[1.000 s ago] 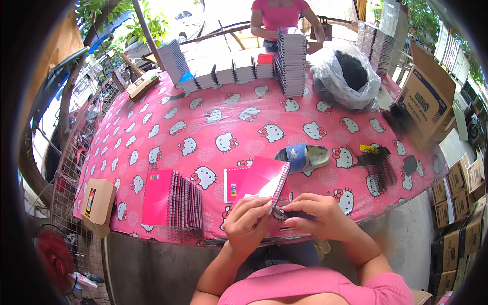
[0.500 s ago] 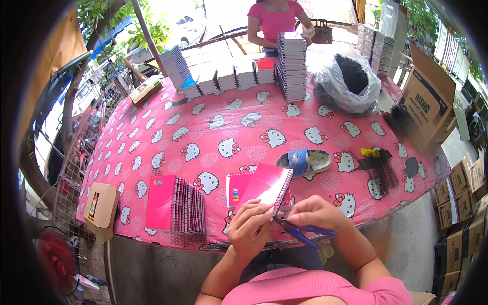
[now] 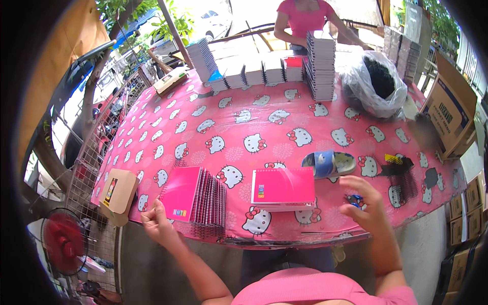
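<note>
Bench (image 3: pixel 264 127): covered with a pink cloth printed with white cat figures; near edge runs in front of the person.
Left hand (image 3: pixel 157 223): at the near-left bench edge, fingers curled loosely inward, holding nothing visible; just beside the near corner of the notebook row.
Right hand (image 3: pixel 367 206): raised over the near-right part of the bench, fingers spread apart, clamped on nothing; a small blue object (image 3: pixel 356 200) shows just beside the fingers, contact cannot be told.
Hand spacing: well apart, one on each side of the pink notebook.
Pink notebook (image 3: pixel 283 188): lies flat and closed on the bench between the hands, spiral binding along its far edge, resting on another sheet or book beneath.
Notebook row (image 3: pixel 195 195): pink spiral-bound notebooks standing on edge and leaning, left of the flat notebook.
Tape roll (image 3: pixel 328 163): blue, lying just beyond the flat notebook.
Spiral coils (image 3: pixel 404 178): dark bundle at the right of the bench.
Cardboard box (image 3: pixel 118 193): hangs at the left bench edge.
Far side: tall notebook stack (image 3: pixel 320 66), clear plastic bag (image 3: pixel 373 84), a second person (image 3: pixel 305 20) in a pink top.
</note>
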{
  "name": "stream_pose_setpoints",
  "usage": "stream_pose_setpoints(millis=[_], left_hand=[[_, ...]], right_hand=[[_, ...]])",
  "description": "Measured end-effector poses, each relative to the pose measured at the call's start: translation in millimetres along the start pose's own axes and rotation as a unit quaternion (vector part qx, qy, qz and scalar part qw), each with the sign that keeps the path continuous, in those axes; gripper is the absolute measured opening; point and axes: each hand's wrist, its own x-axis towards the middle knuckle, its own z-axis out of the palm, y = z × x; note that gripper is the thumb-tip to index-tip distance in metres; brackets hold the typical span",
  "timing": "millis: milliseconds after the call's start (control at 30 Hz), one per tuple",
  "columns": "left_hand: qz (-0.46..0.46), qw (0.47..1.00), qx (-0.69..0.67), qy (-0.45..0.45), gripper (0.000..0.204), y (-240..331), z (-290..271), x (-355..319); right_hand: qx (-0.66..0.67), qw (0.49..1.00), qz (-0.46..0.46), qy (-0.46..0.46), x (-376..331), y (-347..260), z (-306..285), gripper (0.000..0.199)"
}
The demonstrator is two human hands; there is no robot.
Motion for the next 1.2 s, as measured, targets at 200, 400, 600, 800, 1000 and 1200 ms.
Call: stream_pose_setpoints(millis=[200,400,600,800,1000,1200], left_hand=[[0.060,0.996,-0.010,0.059,0.015,-37.3,13.4,-7.1],[0.088,0.992,0.069,-0.057,0.027,-11.2,8.9,-4.5],[0.104,0.964,-0.208,-0.130,0.041,88.5,41.3,-53.8],[0.175,0.904,0.023,-0.389,0.054,54.8,111.7,-125.5],[0.082,0.867,0.048,-0.489,0.064,61.6,118.7,-123.6],[0.295,0.842,0.122,-0.434,0.029,85.0,139.8,-132.3]], right_hand=[[0.216,0.970,-0.074,-0.088,56.3,-56.4,10.5,0.073],[-0.110,0.982,0.066,-0.138,95.8,40.3,33.7,0.053],[-0.119,0.982,0.082,-0.126,96.0,17.2,35.9,0.035],[0.169,0.985,-0.015,-0.019,67.3,-10.2,64.3,0.028],[0.109,0.993,0.027,0.022,58.3,10.5,86.3,0.032],[0.036,0.998,-0.041,0.023,50.5,24.1,87.1,0.033]])
